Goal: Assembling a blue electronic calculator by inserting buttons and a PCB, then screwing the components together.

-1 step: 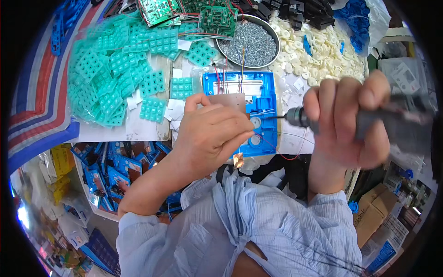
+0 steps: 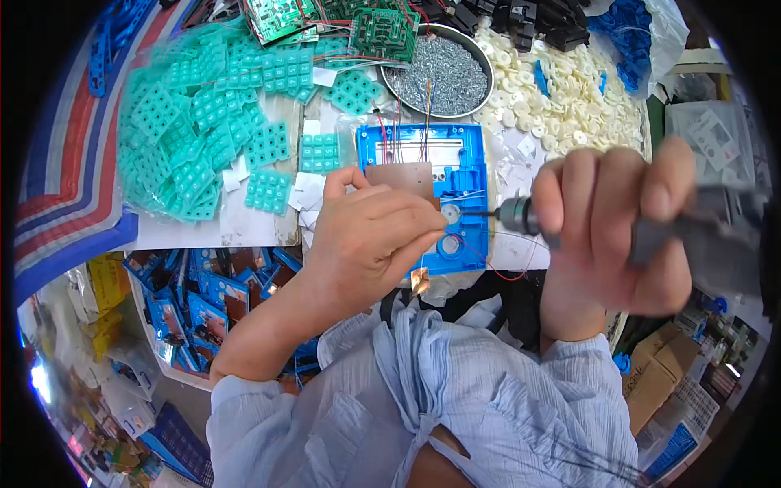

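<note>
My right hand [image 2: 614,232] is wrapped round a dark electric screwdriver [image 2: 521,214]. The tool lies almost level, and its thin bit points left toward my other hand. My left hand [image 2: 370,232] leans over a blue plastic housing [image 2: 468,256], thumb and forefinger pinched together close to the bit's tip. What they pinch is too small or hidden to make out. A brown circuit board [image 2: 407,177] lies in the housing, partly covered by that hand. Thin red, yellow and dark wires [image 2: 426,114] rise from the housing's far side, and a red wire loops out at the right.
Teal rubber keypads [image 2: 195,130] are heaped at the left. Behind the housing stand a round metal dish of screws [image 2: 451,75] and green circuit boards [image 2: 384,37]. Cream round parts [image 2: 561,93] are piled at the right. A box of blue assemblies [image 2: 203,305] sits below the table at left.
My right hand and the screwdriver have dropped slightly toward me. My left hand stays over the housing in the same pinch.
</note>
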`<state>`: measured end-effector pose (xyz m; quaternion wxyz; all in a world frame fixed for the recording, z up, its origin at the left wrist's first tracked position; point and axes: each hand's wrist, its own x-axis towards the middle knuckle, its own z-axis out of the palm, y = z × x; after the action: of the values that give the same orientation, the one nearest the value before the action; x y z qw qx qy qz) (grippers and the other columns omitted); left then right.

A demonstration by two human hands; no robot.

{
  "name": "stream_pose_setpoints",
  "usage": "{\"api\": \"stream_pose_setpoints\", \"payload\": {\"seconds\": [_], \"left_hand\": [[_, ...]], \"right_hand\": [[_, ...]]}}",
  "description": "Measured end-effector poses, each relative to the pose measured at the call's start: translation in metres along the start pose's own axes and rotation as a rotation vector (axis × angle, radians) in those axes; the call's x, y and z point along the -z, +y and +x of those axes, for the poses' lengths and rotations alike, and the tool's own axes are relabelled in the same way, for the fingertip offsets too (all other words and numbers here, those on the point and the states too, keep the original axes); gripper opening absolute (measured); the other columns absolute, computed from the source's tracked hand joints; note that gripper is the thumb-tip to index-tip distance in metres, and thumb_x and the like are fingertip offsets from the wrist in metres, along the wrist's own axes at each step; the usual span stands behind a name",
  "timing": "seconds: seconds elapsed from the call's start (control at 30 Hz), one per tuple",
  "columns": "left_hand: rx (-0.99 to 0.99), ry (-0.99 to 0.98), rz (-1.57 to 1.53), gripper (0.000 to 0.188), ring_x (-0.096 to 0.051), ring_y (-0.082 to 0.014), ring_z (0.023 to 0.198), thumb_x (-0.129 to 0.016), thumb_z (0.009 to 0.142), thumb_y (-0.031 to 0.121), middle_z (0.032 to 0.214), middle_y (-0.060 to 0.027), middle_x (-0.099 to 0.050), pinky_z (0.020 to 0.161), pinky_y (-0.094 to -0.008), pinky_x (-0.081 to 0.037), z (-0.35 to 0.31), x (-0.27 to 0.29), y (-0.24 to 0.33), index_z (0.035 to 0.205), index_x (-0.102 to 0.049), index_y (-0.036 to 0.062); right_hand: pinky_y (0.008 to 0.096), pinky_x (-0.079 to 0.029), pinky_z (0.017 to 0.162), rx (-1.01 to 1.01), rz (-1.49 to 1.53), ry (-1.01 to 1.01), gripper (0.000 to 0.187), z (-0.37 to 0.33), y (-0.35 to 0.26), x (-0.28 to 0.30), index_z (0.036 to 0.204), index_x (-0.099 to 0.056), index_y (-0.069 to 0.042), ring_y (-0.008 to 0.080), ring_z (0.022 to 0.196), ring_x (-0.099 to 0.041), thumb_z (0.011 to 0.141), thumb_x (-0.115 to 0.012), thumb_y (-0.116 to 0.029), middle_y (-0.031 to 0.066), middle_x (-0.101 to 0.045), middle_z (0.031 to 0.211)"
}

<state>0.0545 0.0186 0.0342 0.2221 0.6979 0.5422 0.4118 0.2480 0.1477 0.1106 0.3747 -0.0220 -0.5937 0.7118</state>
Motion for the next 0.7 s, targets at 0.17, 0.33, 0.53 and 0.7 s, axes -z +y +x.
{"api": "stream_pose_setpoints", "payload": {"seconds": [0.17, 0.33, 0.53, 0.7], "left_hand": [[0.032, 0.033, 0.077, 0.011, -0.065, -0.0151, 0.080, -0.078, 0.081, 0.011, 0.088, 0.0034, -0.072, 0.086, -0.0400, -0.033, -0.009, 0.000, -0.001, 0.090, -0.073, 0.0152], [0.028, 0.038, 0.110, 0.011, -0.064, -0.0161, 0.079, -0.080, 0.079, 0.014, 0.084, 0.0033, -0.068, 0.087, -0.0416, -0.034, -0.012, -0.003, -0.007, 0.086, -0.071, 0.0155], [-0.022, 0.017, 0.210, 0.011, -0.063, -0.0168, 0.080, -0.079, 0.080, 0.016, 0.080, 0.0024, -0.063, 0.087, -0.0424, -0.035, -0.010, -0.002, -0.006, 0.085, -0.070, 0.0147], [-0.156, 0.035, 0.174, 0.012, -0.063, -0.0185, 0.081, -0.077, 0.082, 0.015, 0.080, 0.0003, -0.062, 0.087, -0.0434, -0.036, -0.008, -0.001, -0.010, 0.080, -0.065, 0.0135]], "right_hand": [[0.0320, -0.055, 0.066, -0.055, 0.051, -0.021, 0.028, 0.003, 0.006, -0.031, 0.101, -0.054, -0.017, 0.0108, 0.055, -0.053, 0.091, -0.077, -0.028, -0.0041, -0.058, 0.066], [0.0335, -0.054, 0.067, -0.086, 0.000, 0.002, 0.029, 0.002, 0.011, -0.032, 0.101, -0.052, -0.016, 0.0115, 0.055, -0.053, 0.092, -0.075, -0.030, -0.0032, -0.057, 0.066], [0.0339, -0.053, 0.066, -0.077, -0.040, -0.001, 0.031, 0.002, 0.014, -0.034, 0.103, -0.051, -0.015, 0.0117, 0.054, -0.052, 0.093, -0.074, -0.032, -0.0021, -0.056, 0.065], [0.0352, -0.050, 0.065, -0.079, -0.102, 0.075, 0.032, -0.001, 0.022, -0.036, 0.106, -0.050, -0.013, 0.0137, 0.056, -0.052, 0.094, -0.073, -0.032, -0.0003, -0.054, 0.065]]}}
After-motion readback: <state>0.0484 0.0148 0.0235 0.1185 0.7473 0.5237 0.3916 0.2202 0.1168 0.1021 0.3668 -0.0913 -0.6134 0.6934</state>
